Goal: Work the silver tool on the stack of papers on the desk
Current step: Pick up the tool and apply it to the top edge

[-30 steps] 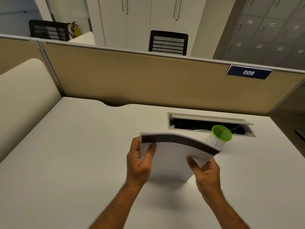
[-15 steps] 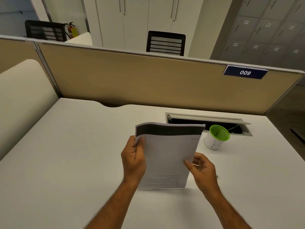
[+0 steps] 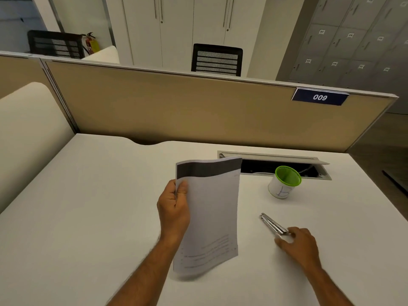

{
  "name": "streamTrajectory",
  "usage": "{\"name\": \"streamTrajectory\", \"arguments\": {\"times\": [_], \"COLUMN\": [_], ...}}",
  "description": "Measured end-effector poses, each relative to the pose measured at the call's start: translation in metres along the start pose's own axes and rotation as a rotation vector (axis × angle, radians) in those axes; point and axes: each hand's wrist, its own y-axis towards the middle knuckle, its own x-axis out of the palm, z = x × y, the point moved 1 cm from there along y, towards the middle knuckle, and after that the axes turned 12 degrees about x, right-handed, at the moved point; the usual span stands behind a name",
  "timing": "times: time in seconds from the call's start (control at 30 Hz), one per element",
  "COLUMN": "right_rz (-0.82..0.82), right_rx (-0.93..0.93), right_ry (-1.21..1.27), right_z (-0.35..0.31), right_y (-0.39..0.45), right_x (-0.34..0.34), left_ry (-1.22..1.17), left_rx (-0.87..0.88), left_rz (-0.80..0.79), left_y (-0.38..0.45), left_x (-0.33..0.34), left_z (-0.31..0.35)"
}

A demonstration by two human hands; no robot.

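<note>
A stack of white papers (image 3: 212,213) with a dark band across its top stands nearly upright on the white desk (image 3: 88,217), its lower edge down on the desk surface. My left hand (image 3: 174,208) grips the stack at its upper left edge, thumb on the front. The silver tool (image 3: 272,224), a slim metal stapler, lies flat on the desk to the right of the papers. My right hand (image 3: 298,241) is at the tool's near end, fingers spread and touching it, not closed around it.
A white cup with a green rim (image 3: 283,182) stands behind the tool. An open cable tray (image 3: 273,164) is set into the desk's back. A tan partition (image 3: 198,107) walls the far edge, and a cream panel (image 3: 26,133) the left side.
My right hand has let go of the papers and moved right and down to the silver tool. My left hand now holds the stack alone, more upright.
</note>
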Motion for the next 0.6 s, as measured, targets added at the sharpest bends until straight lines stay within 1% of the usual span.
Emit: {"name": "streamTrajectory", "arguments": {"times": [0.1, 0.17, 0.23, 0.3, 0.43, 0.5, 0.6], "right_rz": [0.016, 0.052, 0.044, -0.028, -0.26, -0.342, -0.424], "right_rx": [-0.021, -0.06, -0.077, -0.069, -0.005, -0.003, -0.026], "right_ry": [0.111, 0.271, 0.455, 0.684, 1.216, 1.299, 1.214], "right_z": [-0.003, -0.007, -0.014, -0.024, -0.056, -0.071, -0.093], "right_y": [-0.009, -0.02, -0.031, -0.039, -0.054, -0.06, -0.071], "right_x": [-0.003, -0.008, -0.014, -0.024, -0.05, -0.063, -0.075], "left_ry": [-0.019, -0.024, -0.023, -0.017, -0.024, -0.023, -0.017], "left_rx": [-0.021, -0.023, -0.022, -0.022, -0.032, -0.041, -0.046], "left_rz": [-0.025, -0.04, -0.048, -0.048, -0.064, -0.081, -0.096], "left_y": [-0.002, -0.003, -0.003, -0.003, -0.006, -0.009, -0.013], "left_x": [0.001, -0.001, -0.003, -0.006, -0.007, -0.006, -0.006], "left_z": [0.003, 0.005, 0.006, 0.006, 0.009, 0.01, 0.011]}}
